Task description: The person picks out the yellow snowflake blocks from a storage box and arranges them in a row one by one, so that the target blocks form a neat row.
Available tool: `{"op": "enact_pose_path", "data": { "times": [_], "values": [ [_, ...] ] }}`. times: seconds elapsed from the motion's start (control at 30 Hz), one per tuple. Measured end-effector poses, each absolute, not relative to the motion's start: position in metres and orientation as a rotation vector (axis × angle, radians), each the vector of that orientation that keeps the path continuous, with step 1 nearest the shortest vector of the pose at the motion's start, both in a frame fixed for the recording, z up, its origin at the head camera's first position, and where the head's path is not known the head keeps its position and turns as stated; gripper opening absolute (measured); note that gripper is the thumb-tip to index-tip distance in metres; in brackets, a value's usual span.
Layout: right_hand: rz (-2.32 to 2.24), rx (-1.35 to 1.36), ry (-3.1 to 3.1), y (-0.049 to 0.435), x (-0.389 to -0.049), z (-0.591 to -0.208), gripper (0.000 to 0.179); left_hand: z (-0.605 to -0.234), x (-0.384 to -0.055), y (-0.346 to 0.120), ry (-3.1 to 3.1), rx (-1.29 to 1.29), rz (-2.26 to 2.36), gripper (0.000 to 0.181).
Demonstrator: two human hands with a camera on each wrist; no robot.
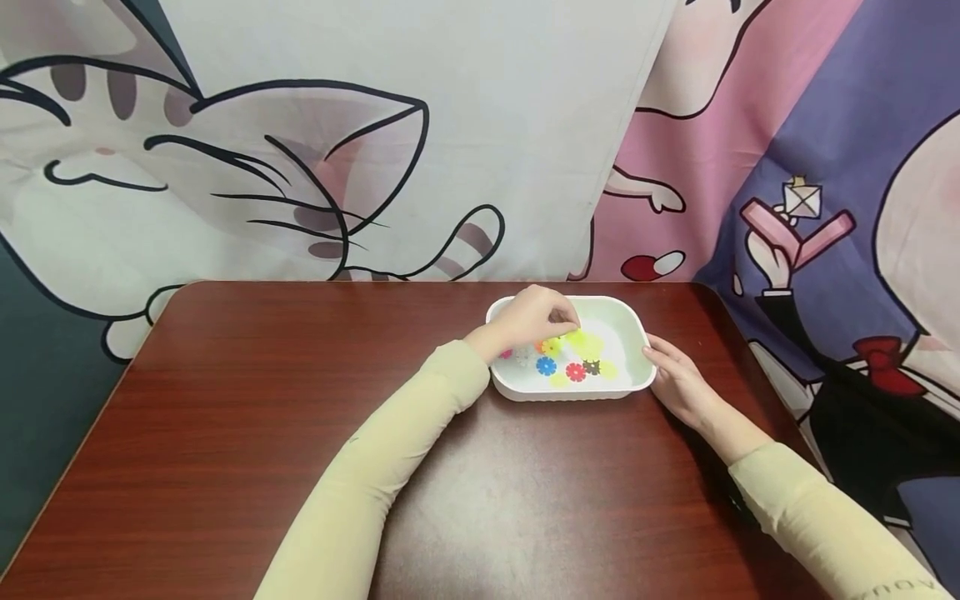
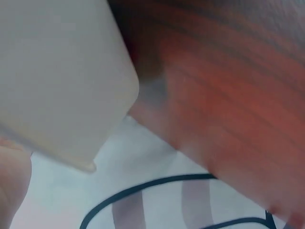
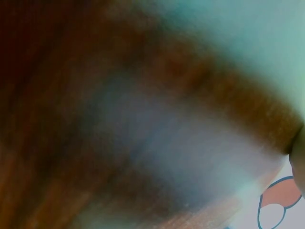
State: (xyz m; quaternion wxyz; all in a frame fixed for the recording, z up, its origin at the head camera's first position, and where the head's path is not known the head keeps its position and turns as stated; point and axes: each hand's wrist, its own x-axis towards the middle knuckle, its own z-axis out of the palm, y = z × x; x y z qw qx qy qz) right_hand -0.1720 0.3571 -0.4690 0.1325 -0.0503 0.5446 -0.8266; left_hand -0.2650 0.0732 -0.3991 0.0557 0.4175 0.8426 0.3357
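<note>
At the far edge of a dark red-brown wooden surface (image 1: 315, 375), a person in pale yellow sleeves (image 1: 378, 462) is working over a shallow white rounded-rectangular tray (image 1: 621, 337). Its long axis is running from side to side, and small, brightly coloured flat pieces are lying on its floor, mostly towards the left and middle. A blue flower-shaped piece (image 1: 546, 366), a red flower-shaped piece (image 1: 575, 372) and a dark toothed piece (image 1: 592, 367) are sitting close together near the front wall.

Crossing the tray's left end, the left hand (image 1: 534, 318) is hanging just over translucent yellow pieces (image 1: 588, 343), its thumb and fingers bent and their tips close together; from where I am standing, I cannot tell whether a piece is being pinched. Those yellow pieces are lying directly beneath and slightly right of the fingertips, making the left hand the nearer one. Opposite, the right hand (image 1: 681, 382) is gripping the tray's right end by its rim, well apart from the coloured pieces. Behind, a large cartoon-printed cloth (image 1: 517, 125) is hanging.
</note>
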Motion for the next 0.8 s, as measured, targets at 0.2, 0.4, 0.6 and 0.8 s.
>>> {"op": "enact_pose_path", "data": {
  "times": [0.2, 0.4, 0.6, 0.8],
  "values": [
    [-2.397, -0.15, 1.583, 0.357, -0.174, -0.466, 0.033, -0.385, -0.268, 0.057, 2.604, 1.212, 1.071, 0.009],
    [-2.396, -0.142, 1.579, 0.357, -0.174, -0.466, 0.033, -0.379, -0.275, 0.029, 2.638, 1.162, 1.167, 0.007],
    [-2.405, -0.137, 1.579, 0.358, -0.171, -0.467, 0.033, -0.378, -0.279, -0.002, 2.611, 1.087, 1.288, 0.005],
    [-2.405, -0.142, 1.573, 0.356, -0.17, -0.468, 0.031, -0.383, -0.282, -0.036, 2.599, 0.943, 1.373, 0.005]
  ]
}}
